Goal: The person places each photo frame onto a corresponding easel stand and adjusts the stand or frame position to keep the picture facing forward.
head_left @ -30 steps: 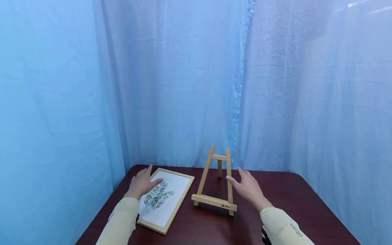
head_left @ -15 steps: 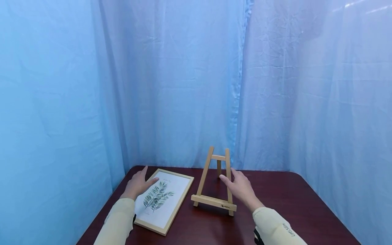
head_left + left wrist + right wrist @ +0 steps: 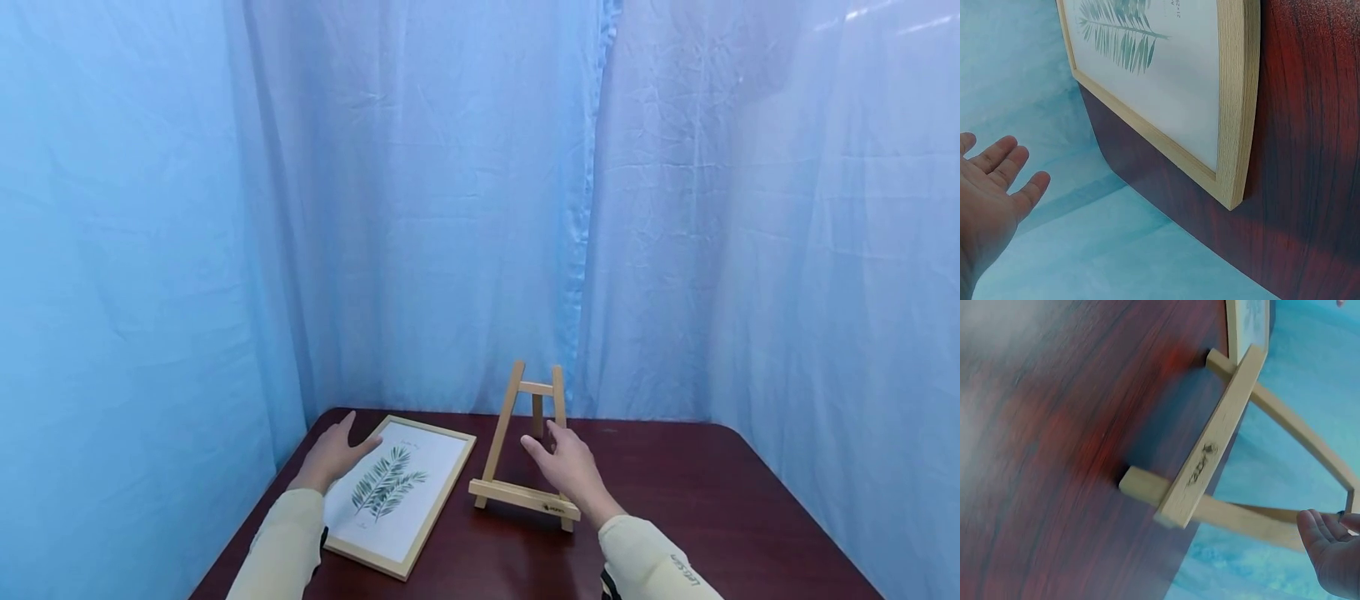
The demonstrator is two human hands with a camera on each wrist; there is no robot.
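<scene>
A small wooden easel stands upright on the dark red table, its front ledge bearing a small printed mark. My right hand overlaps the easel's right leg in the head view, thumb and fingers apart. In the right wrist view, the fingertips of that hand are right by the leg. To the easel's left lies a picture frame with a pale wood border and a green leaf print, face up. Over its left side hovers my left hand, thumb spread and holding nothing; the left wrist view shows relaxed fingers.
The dark red wood-grain table has rounded far corners. Pale blue curtains hang behind the table and along both sides, close to its edges.
My right hand has moved left, from beside the easel to across its right leg. The left hand has drifted slightly left and toward me. Easel and picture frame stay where they were.
</scene>
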